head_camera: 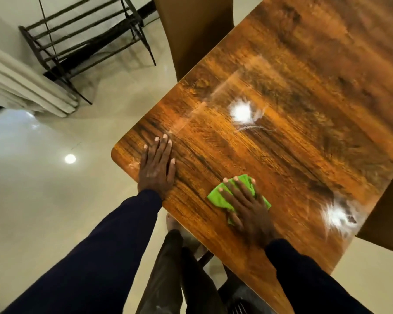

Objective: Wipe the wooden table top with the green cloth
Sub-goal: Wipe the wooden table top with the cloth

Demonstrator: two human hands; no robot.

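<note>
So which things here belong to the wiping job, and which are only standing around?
Job: cloth, table, right hand pressing the cloth, left hand flat on the table.
Around: chair, metal rack, curtain.

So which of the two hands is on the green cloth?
The right hand, lying flat on the green cloth near the table's close edge. The left hand rests bare on the wooden table top by the corner.

Dark navy long sleeves, bare hands
</note>
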